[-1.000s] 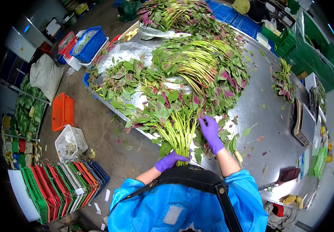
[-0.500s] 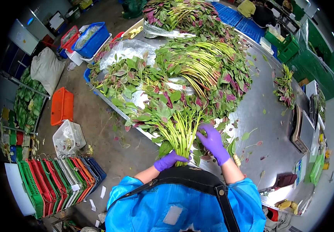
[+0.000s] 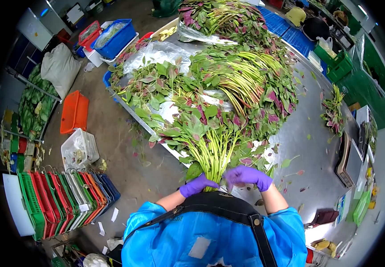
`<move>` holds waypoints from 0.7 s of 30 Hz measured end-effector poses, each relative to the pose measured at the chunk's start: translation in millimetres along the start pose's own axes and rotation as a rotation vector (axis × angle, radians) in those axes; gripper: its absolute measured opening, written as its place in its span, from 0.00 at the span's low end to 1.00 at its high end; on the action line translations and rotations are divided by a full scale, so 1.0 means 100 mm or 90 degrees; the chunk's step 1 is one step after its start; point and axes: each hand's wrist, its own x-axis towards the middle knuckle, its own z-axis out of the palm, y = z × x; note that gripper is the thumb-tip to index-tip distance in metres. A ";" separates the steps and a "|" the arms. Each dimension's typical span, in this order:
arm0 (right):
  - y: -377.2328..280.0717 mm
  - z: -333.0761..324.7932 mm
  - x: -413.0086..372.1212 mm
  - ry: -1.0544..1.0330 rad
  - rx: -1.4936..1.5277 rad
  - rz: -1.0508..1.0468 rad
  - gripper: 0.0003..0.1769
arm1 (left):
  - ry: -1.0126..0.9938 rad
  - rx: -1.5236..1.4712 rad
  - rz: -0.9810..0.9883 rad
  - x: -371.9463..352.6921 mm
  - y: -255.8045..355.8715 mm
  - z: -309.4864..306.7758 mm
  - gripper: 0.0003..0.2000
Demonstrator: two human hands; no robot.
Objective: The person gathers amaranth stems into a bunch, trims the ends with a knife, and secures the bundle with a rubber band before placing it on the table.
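Note:
A bunch of leafy greens [image 3: 212, 153] with pale green stems and green-and-purple leaves, like amaranth, stands out in front of my body at the table's near edge. My left hand [image 3: 197, 185], in a purple glove, is closed around the lower stems. Just right of these stems is my right hand [image 3: 248, 177], also purple-gloved, its fingers bent down and drawn together. Its fingertips are slightly blurred, and whatever they pinch is hidden. Beyond the bunch lies a large heap of the same greens [image 3: 246, 82], with loose leafy stems [image 3: 156, 82] to its left.
The metal table [image 3: 308, 155] carries scattered leaves and a small separate bunch [image 3: 333, 111] at the right. A clear plastic bag [image 3: 159, 55] lies among the greens. On the floor at left are an orange crate [image 3: 74, 111], a white basket [image 3: 80, 149] and a row of coloured baskets [image 3: 67, 200].
My right hand has moved down and left toward the lower stems, and its fingers have curled in. My left hand keeps hold of the bunch. The view has shifted slightly.

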 end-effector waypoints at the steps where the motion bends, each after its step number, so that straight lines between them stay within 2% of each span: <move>1: 0.04 -0.04 0.00 0.000 -0.004 0.000 0.08 | 0.000 0.000 0.004 0.00 0.02 0.01 0.25; 3: -0.07 -0.05 0.00 0.115 -0.741 0.004 0.08 | -0.009 -0.030 -0.034 -0.02 0.11 0.07 0.23; 4: -0.16 -0.03 0.11 0.336 -0.603 0.074 0.10 | -0.010 -0.028 -0.032 -0.02 0.12 0.08 0.23; 6: -0.32 -0.10 0.41 0.617 -0.469 -0.145 0.09 | 0.014 -0.027 -0.002 -0.02 0.11 0.10 0.23; 8: -0.24 -0.27 0.84 0.733 -0.623 -0.316 0.12 | 0.019 -0.029 -0.014 -0.01 0.06 0.08 0.23; 9: -0.15 -0.34 0.97 0.730 -0.621 -0.315 0.12 | 0.026 -0.031 -0.027 -0.02 0.04 0.07 0.24; 11: -0.07 -0.42 1.15 0.620 -0.549 -0.270 0.09 | 0.024 -0.019 -0.027 -0.06 0.06 0.08 0.24; 13: 0.02 -0.44 1.07 0.616 -0.544 -0.282 0.08 | 0.022 -0.011 -0.017 -0.04 0.09 0.06 0.25; 16: -0.03 -0.22 0.72 0.557 -0.445 -0.410 0.04 | 0.001 -0.026 -0.023 -0.02 0.04 0.03 0.27; 18: -0.05 -0.09 0.42 0.391 -0.474 -0.428 0.04 | 0.006 -0.030 -0.015 0.03 -0.02 0.01 0.28; 19: -0.04 -0.09 0.28 0.388 -0.476 -0.428 0.04 | 0.010 -0.030 -0.010 0.04 -0.05 -0.01 0.28; 20: -0.04 -0.14 0.13 0.267 -0.527 -0.409 0.04 | 0.012 -0.031 -0.006 0.08 -0.08 -0.03 0.28; 21: -0.10 -0.13 0.01 0.145 -0.573 -0.386 0.05 | 0.028 0.036 0.072 0.11 -0.11 -0.04 0.29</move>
